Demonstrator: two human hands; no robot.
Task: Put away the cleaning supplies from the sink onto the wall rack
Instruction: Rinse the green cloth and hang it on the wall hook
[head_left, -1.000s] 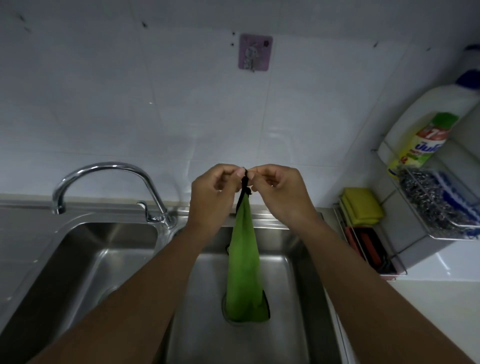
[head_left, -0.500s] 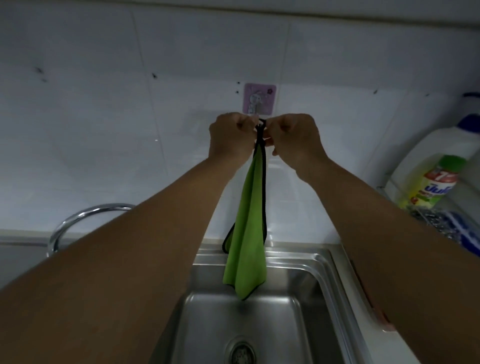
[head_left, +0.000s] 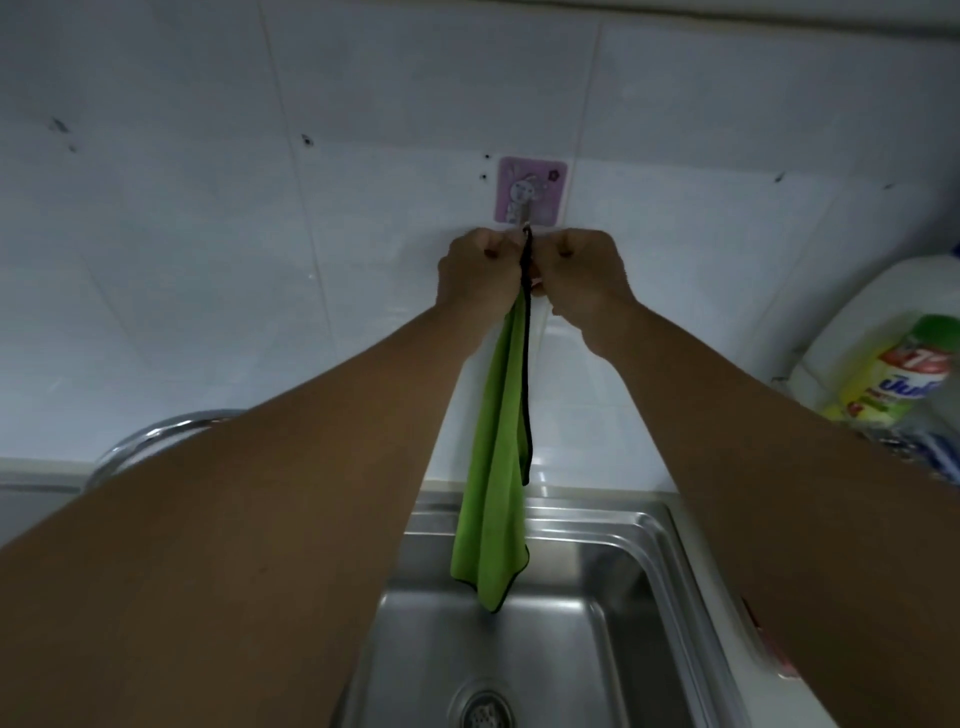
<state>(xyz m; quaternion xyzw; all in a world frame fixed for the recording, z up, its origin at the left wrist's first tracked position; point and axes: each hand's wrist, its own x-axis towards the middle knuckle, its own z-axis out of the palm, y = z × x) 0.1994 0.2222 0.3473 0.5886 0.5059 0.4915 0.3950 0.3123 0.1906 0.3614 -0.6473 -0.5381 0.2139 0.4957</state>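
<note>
A green cloth (head_left: 496, 483) with black edging hangs straight down over the steel sink (head_left: 613, 540). My left hand (head_left: 475, 273) and my right hand (head_left: 584, 273) pinch its black loop between them, side by side. The loop's top sits at the metal hook of a purple adhesive wall hook (head_left: 530, 189) on the white tiles. I cannot tell whether the loop rests on the hook. The cloth's lower tip dangles above the sink basin, clear of the drain (head_left: 483, 709).
A white detergent bottle (head_left: 883, 358) with a yellow-green label stands in the wire wall rack at the right edge. The curved chrome tap (head_left: 156, 434) shows behind my left forearm. White tiled wall fills the upper half.
Both hands raised the cloth from just above the sink drain up to the purple wall hook. The view tilted up with them.
</note>
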